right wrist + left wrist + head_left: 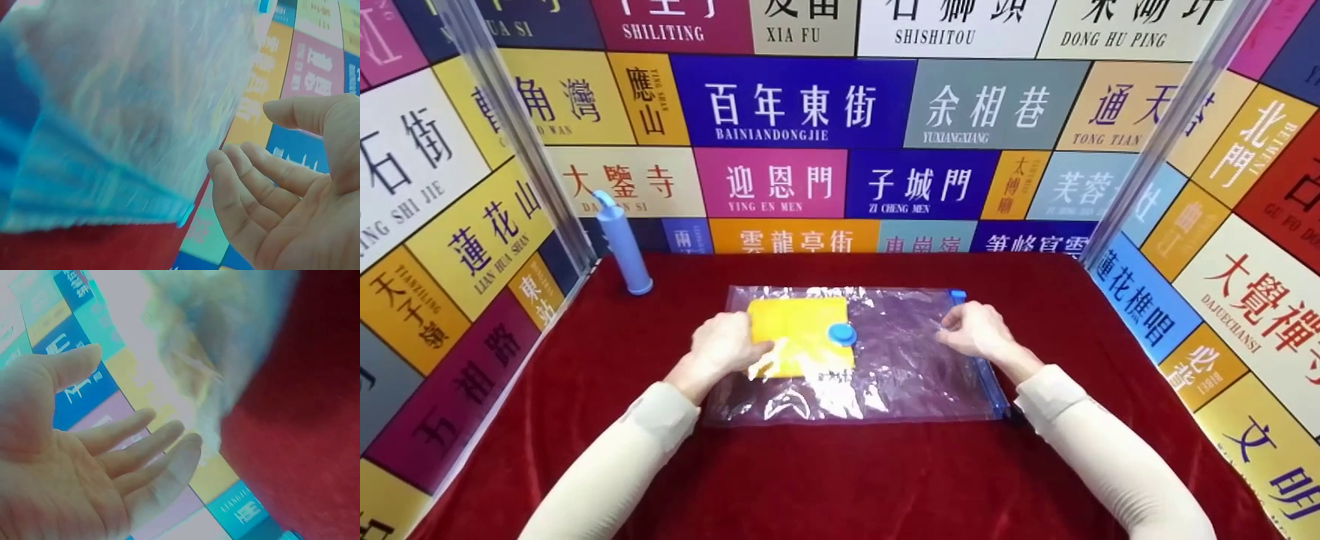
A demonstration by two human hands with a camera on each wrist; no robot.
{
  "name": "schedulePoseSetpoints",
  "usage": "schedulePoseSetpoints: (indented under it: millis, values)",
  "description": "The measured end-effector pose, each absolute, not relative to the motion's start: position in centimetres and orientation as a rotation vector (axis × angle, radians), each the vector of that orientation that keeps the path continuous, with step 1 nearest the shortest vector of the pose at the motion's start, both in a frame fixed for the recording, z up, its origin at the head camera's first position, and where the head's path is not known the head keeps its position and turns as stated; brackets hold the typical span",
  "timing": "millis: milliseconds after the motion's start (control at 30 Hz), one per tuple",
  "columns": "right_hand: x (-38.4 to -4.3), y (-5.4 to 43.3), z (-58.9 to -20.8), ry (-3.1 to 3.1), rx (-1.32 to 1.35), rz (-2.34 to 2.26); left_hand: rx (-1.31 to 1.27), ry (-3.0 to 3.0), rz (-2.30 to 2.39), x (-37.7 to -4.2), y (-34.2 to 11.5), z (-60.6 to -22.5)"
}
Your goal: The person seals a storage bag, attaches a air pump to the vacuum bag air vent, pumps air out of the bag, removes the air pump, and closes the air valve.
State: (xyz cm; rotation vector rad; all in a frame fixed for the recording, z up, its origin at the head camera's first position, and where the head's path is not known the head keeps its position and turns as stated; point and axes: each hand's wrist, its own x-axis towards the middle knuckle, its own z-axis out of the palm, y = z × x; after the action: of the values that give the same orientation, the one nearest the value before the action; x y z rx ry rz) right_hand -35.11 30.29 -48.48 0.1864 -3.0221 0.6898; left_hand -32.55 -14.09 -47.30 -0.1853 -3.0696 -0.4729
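A clear plastic vacuum bag [900,386] lies flat on the table, with a folded yellow cloth-like item [795,322] in its left half. On the bag's top sits a round blue valve [842,334], and a blue zip strip [996,394] runs down its right edge. My left hand [724,346] is over the bag's left edge beside the yellow item; the left wrist view has its fingers [160,478] spread and relaxed. Near the zip edge is my right hand [981,330], its fingers [225,180] loosely bent with nothing between them and the thumb in the right wrist view.
A blue hand pump [624,251] stands upright at the table's back left. Dark red cloth [855,480] covers the table. Panels with printed place names [795,101] enclose the back and sides, with clear corner posts [1170,135] between them.
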Motion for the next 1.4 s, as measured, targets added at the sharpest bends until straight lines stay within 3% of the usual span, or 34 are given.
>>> schedulePoseSetpoints:
  millis: [667,1033,1400]
  values:
    - [-34.3,21.7,-49.2,-3.065,0.420,0.754,-0.780,-3.146,-0.115,-35.3,-4.4,-49.5]
    - [-35.6,17.7,-50.0,-3.051,0.511,0.615,-0.683,-3.236,-0.045,-37.0,-3.4,-51.6]
    - [-36.5,15.3,-50.8,-3.058,0.428,0.582,-0.651,-3.215,0.031,-37.1,-3.5,-54.0]
